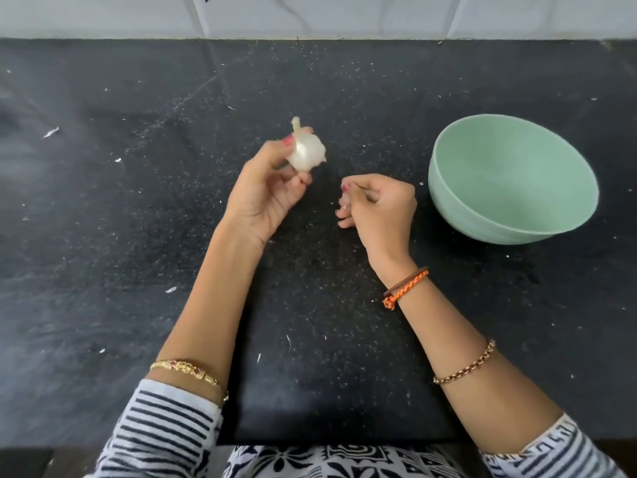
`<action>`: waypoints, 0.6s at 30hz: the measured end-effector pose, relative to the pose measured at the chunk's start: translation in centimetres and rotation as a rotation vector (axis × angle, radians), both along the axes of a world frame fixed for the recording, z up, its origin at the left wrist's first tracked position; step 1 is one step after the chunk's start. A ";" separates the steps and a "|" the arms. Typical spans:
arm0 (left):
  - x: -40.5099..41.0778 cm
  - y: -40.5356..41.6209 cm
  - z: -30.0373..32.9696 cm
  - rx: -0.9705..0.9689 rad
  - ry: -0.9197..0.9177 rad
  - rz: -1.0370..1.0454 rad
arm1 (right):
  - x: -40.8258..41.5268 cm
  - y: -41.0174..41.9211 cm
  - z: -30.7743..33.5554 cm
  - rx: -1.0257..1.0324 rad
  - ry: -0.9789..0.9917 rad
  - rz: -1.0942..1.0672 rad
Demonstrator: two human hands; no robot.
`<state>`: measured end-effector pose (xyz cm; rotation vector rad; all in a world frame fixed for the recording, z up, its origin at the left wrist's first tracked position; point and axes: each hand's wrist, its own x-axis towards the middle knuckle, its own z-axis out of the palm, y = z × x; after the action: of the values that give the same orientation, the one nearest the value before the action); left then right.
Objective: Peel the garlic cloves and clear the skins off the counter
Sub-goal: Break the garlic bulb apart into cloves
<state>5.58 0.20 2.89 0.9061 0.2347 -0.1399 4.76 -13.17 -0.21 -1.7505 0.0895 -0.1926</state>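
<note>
My left hand (269, 191) holds a white garlic bulb (306, 151) in its fingertips above the black counter, stem end pointing away from me. My right hand (377, 205) hovers a short way to the right of it, fingers curled, pinching a small pale piece (344, 201) that looks like a clove or a bit of skin; most of it is hidden by the fingers. Several small white skin flakes (51, 132) lie scattered on the counter.
A pale green bowl (448, 188) stands on the counter right of my right hand; nothing shows inside it. The black speckled counter (138, 236) runs back to a white tiled wall (310, 15). Its front edge is at my waist.
</note>
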 end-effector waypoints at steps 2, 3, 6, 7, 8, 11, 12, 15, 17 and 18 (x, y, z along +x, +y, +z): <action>0.1 0.4 -0.3 0.181 0.002 0.044 | -0.2 0.2 0.0 -0.078 -0.070 0.014; 0.1 0.4 -0.5 0.276 0.011 0.042 | -0.4 0.3 0.0 -0.115 -0.091 0.023; 0.0 0.0 -0.8 0.426 0.011 0.019 | -0.5 0.5 0.2 -0.075 -0.019 0.021; -0.1 -0.2 -0.8 0.470 -0.016 0.002 | -0.6 0.6 0.4 -0.050 -0.023 0.032; -0.2 -0.5 -0.9 0.505 -0.046 -0.014 | -0.7 0.7 0.5 -0.047 -0.051 0.050; -0.2 -0.8 -1.2 0.651 -0.150 -0.053 | -0.9 0.6 0.7 -0.049 -0.130 0.095; -0.2 -0.8 -1.3 0.691 -0.179 -0.074 | -0.8 0.4 0.6 -0.031 -0.143 0.086; -0.2 -0.2 -1.4 0.680 -0.209 -0.150 | -0.3 0.2 0.3 0.034 -0.131 0.065; -0.3 0.1 -1.4 0.681 -0.222 -0.192 | -0.3 0.3 -0.1 0.074 -0.106 0.068; -0.3 0.2 -1.4 0.692 -0.226 -0.207 | -0.3 0.4 -0.3 0.092 -0.089 0.076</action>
<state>5.27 0.38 1.47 1.6237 -0.0327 -0.1480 4.47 -12.76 -0.49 -1.6486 -0.0322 -0.2079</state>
